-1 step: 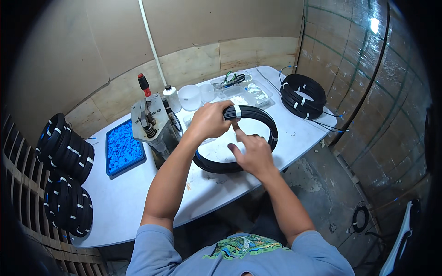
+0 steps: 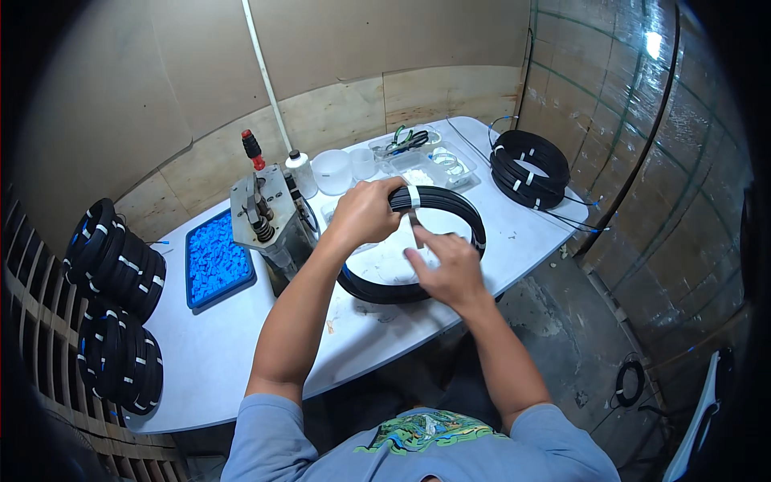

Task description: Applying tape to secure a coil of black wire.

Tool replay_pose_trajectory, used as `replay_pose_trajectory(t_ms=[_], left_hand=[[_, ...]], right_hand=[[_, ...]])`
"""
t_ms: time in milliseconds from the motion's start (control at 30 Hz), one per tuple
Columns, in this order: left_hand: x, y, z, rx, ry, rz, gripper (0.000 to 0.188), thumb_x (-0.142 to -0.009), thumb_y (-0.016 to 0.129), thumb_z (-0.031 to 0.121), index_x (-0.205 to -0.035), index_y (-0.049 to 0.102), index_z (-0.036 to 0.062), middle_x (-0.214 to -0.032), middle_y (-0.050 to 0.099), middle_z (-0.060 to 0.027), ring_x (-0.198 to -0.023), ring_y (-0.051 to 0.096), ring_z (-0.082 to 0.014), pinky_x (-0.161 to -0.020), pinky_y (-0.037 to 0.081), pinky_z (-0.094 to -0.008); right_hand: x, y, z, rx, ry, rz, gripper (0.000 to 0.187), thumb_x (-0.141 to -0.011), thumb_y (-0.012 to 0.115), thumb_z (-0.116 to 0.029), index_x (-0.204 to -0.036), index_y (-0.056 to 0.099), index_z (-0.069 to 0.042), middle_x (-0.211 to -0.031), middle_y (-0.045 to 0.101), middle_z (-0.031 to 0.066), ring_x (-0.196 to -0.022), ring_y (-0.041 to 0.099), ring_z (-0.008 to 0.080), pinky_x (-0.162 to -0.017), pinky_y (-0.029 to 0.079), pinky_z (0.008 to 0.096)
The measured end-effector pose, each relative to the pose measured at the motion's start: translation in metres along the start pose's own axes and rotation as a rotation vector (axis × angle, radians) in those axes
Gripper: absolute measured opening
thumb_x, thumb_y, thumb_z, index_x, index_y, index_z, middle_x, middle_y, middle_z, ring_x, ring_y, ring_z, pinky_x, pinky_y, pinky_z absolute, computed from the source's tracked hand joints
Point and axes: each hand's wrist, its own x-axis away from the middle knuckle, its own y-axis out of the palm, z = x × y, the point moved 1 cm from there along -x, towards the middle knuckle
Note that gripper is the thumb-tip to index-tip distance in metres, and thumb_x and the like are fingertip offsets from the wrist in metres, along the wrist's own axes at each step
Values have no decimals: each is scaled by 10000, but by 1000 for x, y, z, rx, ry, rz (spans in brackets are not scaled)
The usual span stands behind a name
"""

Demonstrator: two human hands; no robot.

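Note:
Over the white table (image 2: 337,345), a coil of black cable (image 2: 385,292) is tilted up, its far side raised and its near side low over the tabletop. My left hand (image 2: 365,212) is closed round the far left of the coil, beside a white tape band (image 2: 414,196). Inside the ring, my right hand (image 2: 451,271) has thumb and forefinger apart, the forefinger reaching up below the band. Motion smears that fingertip, so whether it touches the band cannot be told. The right wrist passes over the coil's near right side.
Stacked black cable coils (image 2: 120,361) line the table's left edge; another stack (image 2: 530,169) stands far right. A blue tray (image 2: 221,301) holds small blue pieces. Beside it is a metal bench machine (image 2: 277,213). A bottle (image 2: 300,173), tubs (image 2: 332,171) and a clear bin (image 2: 462,178) sit behind.
My right hand has shifted slightly down and right inside the ring, its forefinger drawing away from the tape band. The left hand keeps its hold on the coil.

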Motion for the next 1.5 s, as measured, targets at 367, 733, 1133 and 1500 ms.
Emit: replay_pose_trajectory(t_ms=[367,733,1133,1500], left_hand=[[7,-1,18,-15,58,63,314,-768,659,135,-1076,710,170,-868,726,-156,-834,694,-382,-752,550,-489],[12,4,16,-68,33,62,256,-764,647,154,-1012,697,116,-823,708,-207,-789,685,-420,-739,547,-514],[8,-1,13,-78,-35,71,237,-759,623,132,-986,680,91,-850,711,-213,-827,686,-421,-762,547,-526],[10,4,1,29,-28,144,382,-733,617,93,-1105,691,131,-856,710,-211,-833,678,-420,-758,544,-490]], right_hand=[[-121,-22,80,-555,486,-788,407,-1035,484,-363,-1234,667,-59,-1004,727,95,-853,694,174,-774,541,308],[-135,-18,65,-877,564,-681,265,-947,691,-120,-1193,614,-57,-1055,732,123,-756,598,61,-745,502,253],[-104,-70,-7,-869,214,-261,526,-939,609,-13,-1402,361,-26,-1055,726,156,-1018,691,198,-922,519,324],[50,-9,1,-551,142,45,421,-825,779,-202,-1173,658,2,-1229,674,204,-1175,652,319,-1002,503,388]])
